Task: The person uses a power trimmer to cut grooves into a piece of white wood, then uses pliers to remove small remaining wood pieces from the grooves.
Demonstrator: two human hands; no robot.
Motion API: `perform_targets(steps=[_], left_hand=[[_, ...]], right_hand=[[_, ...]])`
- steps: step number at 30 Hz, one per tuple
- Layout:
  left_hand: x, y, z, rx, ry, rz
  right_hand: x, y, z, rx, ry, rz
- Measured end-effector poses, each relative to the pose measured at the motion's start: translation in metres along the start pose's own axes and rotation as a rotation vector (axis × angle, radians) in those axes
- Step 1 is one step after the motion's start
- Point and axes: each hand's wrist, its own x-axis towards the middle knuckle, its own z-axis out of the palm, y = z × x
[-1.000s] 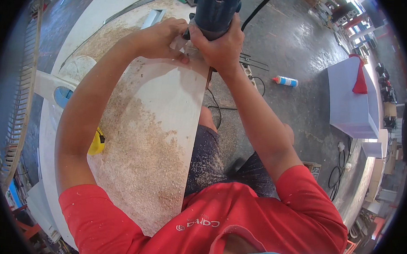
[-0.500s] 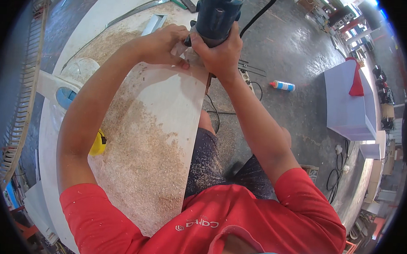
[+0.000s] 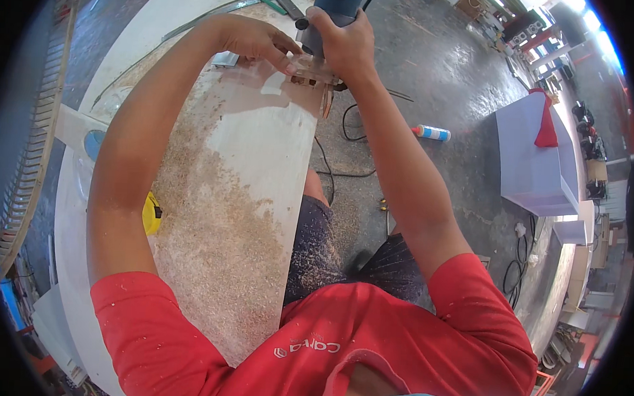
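Observation:
My right hand (image 3: 349, 47) is wrapped around the dark blue body of a trim router (image 3: 337, 7) at the far end of a white board (image 3: 256, 129). My left hand (image 3: 263, 46) pinches the router's clear base at its left side, thumb toward me. The base sits on the board near its right edge. Thin strips hang from the edge just below the router. The bit cannot be made out. Sawdust (image 3: 217, 264) covers much of the board on my side.
A yellow tape measure (image 3: 152, 213) lies beside my left forearm. Farther off are a green-handled tool (image 3: 268, 2) and a silver metal piece (image 3: 226, 59). On the floor to the right are a glue bottle (image 3: 432, 133), black cables (image 3: 517, 275) and a white box-like cabinet (image 3: 538, 153).
Both hands and the router have moved farther away along the board's edge. More of the clear base shows now, and the silver piece is mostly hidden behind my left hand.

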Motion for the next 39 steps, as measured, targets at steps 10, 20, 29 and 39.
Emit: perform_targets(steps=[10,20,29,39], left_hand=[[-0.014,-0.009,0.031,0.018,0.208,0.199],[-0.015,-0.006,0.031,0.057,0.263,0.233],[-0.018,-0.006,0.032,0.051,0.255,0.18],[-0.016,-0.007,0.038,0.052,0.307,0.217]], right_hand=[[-0.031,-0.007,-0.002,0.072,0.005,-0.073],[-0.033,-0.003,-0.003,0.049,0.083,-0.165],[-0.036,-0.029,-0.006,0.042,-0.062,0.004],[-0.039,-0.022,-0.004,0.016,-0.02,-0.063]])
